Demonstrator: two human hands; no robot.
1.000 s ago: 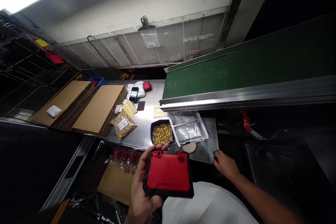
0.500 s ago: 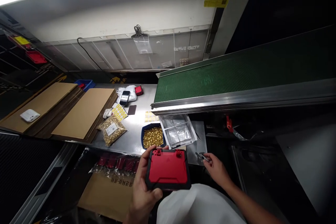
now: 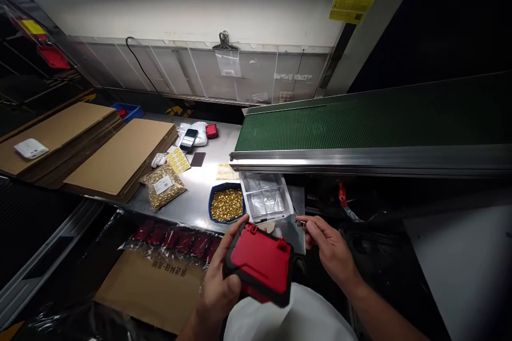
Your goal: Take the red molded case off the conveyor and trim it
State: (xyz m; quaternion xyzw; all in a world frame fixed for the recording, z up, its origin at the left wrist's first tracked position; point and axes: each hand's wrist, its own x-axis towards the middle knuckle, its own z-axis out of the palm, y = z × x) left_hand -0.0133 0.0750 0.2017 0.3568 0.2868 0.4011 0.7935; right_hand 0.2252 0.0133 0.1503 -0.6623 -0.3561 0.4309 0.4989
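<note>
Over my lap, my left hand (image 3: 218,290) grips the tilted red-and-black case (image 3: 260,265) while my right hand (image 3: 328,248) pinches a small metal piece (image 3: 301,223) that could slip and drop

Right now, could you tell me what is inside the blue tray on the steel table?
The blue tray holds a heap of small gold-coloured metal pieces, filling it nearly to the rim. Its bottom is covered by them, so anything beneath cannot be seen.
</note>
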